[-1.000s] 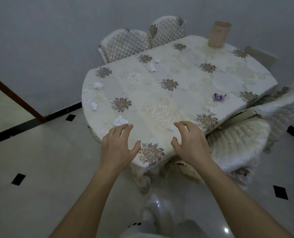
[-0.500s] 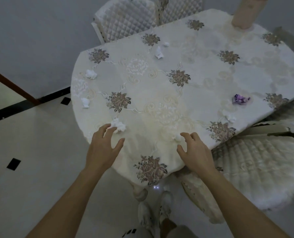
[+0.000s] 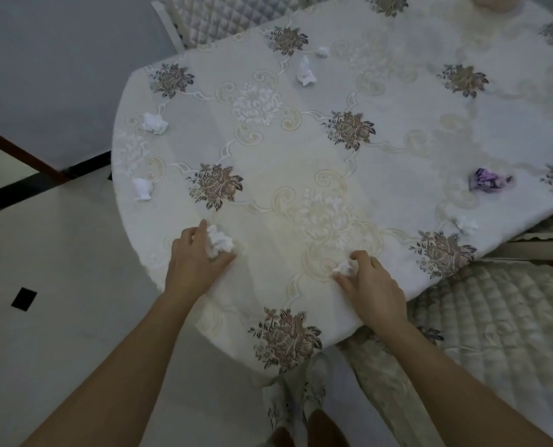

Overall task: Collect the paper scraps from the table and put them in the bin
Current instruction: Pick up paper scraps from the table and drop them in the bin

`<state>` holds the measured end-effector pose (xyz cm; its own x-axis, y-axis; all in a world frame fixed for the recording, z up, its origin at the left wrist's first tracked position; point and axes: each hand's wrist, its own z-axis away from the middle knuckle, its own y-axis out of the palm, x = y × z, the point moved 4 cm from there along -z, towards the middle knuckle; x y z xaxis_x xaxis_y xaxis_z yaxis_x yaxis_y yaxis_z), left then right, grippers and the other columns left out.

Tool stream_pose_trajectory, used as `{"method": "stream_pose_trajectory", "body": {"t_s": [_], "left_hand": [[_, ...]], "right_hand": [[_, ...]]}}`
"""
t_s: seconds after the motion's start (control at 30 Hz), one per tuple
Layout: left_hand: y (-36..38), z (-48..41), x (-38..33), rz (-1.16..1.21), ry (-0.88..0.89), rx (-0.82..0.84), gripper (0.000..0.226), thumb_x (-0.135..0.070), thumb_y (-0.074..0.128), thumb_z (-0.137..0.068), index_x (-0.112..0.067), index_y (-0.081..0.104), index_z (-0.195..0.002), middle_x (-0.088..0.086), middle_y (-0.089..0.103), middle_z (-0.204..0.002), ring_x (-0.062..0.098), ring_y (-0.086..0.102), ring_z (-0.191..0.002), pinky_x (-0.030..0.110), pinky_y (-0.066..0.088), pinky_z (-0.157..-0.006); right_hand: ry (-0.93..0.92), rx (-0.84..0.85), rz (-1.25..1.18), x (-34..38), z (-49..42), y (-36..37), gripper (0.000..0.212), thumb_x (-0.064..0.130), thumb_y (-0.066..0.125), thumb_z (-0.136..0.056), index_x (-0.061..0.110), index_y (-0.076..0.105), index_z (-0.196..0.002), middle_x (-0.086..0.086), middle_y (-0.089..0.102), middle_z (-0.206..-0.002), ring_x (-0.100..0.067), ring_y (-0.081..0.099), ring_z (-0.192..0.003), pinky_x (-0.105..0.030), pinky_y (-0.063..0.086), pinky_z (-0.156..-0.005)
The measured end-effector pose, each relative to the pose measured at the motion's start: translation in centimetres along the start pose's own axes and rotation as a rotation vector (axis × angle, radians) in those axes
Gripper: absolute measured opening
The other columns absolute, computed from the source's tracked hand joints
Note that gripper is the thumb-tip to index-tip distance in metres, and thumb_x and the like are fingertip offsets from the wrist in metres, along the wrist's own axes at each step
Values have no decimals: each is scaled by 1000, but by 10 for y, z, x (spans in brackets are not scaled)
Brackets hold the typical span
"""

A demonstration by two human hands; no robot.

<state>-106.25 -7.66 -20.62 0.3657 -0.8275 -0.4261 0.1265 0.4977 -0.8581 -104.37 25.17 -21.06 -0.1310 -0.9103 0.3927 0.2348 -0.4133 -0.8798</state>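
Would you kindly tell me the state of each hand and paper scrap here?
Left hand: grips large white scrap on the table.
Right hand: pinches small white scrap on the table.
Purple scrap: loose, untouched.
Left-edge upper scrap: loose, untouched.
Left-edge lower scrap: loose.
Far tall scrap: loose.
Far tiny scrap: loose.
Right-edge scrap: loose.

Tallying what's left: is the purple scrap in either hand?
No, the purple scrap lies on the tablecloth far from both; the left hand grips a large white scrap, the right hand pinches a small white scrap.
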Motion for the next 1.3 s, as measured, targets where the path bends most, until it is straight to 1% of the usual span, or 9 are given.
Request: {"method": "stream_pose_trajectory", "body": {"t_s": [0.23, 0.4, 0.6, 0.7, 0.77, 0.9, 1.0, 1.23, 1.3], "left_hand": [[11, -1, -4, -16, 91, -106, 46, -39, 70, -87, -20, 60, -127, 8, 59, -110, 30, 53, -103, 41, 47, -80], [16, 6, -7, -66, 209, -169, 19, -25, 64, -93, -9, 67, -102, 8, 61, -86, 28, 57, -77, 35, 41, -62], [2, 24, -24, 55, 132, -175, 23, -33, 49, -100, -12, 54, -92, 2, 58, -82, 25, 54, -71, 34, 34, -57], [-16, 40, -42, 210, 101, -163, 24, -39, 47, -101, -18, 53, -92, -5, 68, -81, 21, 63, -68, 36, 48, -59], [-31, 53, -56, 306, 118, -180, 23, -38, 50, -100, -18, 57, -93, -8, 72, -83, 18, 66, -66, 37, 53, -63], [-61, 79, -86, 418, 168, -220, 24, -36, 55, -99, -21, 55, -80, -10, 71, -76, 7, 62, -50, 31, 51, -54], [-81, 98, -104, 486, 209, -251, 27, -32, 57, -98, -20, 53, -75, -6, 71, -73, 7, 60, -47, 26, 51, -49], [-114, 131, -139, 529, 325, -267, 27, -30, 58, -98, -6, 59, -84, -4, 70, -72, 5, 60, -48, 18, 45, -48], [-116, 139, -147, 527, 370, -260, 28, -30, 57, -98, -9, 57, -80, -3, 69, -70, 6, 60, -49, 23, 47, -49]], "right_hand": [[-47, 22, 20, 1, -5, 10, 24, 38, 55, -97, 20, 49, -110, -2, 59, -106, -29, 60, -83, -40, 48, -62], [-48, 58, 4, 0, -2, 12, 19, 35, 45, -101, 16, 49, -104, -2, 59, -100, -27, 58, -85, -43, 49, -66], [-46, 7, -161, 5, 3, -10, 14, 34, 50, -100, 20, 47, -98, 4, 58, -78, -27, 61, -77, -40, 47, -61], [-40, -51, -259, 17, 8, -34, 18, 32, 58, -97, 19, 61, -110, 9, 59, -79, -21, 63, -77, -37, 51, -67], [-74, -100, -298, 28, 12, -52, 18, 30, 61, -96, 17, 69, -105, 10, 61, -76, -13, 61, -71, -33, 50, -66], [-150, -200, -401, 50, 25, -90, 11, 27, 64, -94, 22, 73, -91, 14, 64, -70, -6, 63, -67, -29, 46, -61], [-191, -258, -472, 65, 38, -116, 12, 28, 61, -96, 30, 67, -87, 11, 66, -68, -10, 65, -65, -35, 52, -61], [-185, -352, -515, 76, 74, -153, 18, 32, 60, -96, 22, 69, -84, 6, 69, -69, -10, 65, -65, -37, 54, -67], [-177, -380, -514, 75, 86, -159, 17, 33, 60, -96, 22, 70, -86, 6, 69, -69, -10, 65, -65, -37, 54, -66]]}}
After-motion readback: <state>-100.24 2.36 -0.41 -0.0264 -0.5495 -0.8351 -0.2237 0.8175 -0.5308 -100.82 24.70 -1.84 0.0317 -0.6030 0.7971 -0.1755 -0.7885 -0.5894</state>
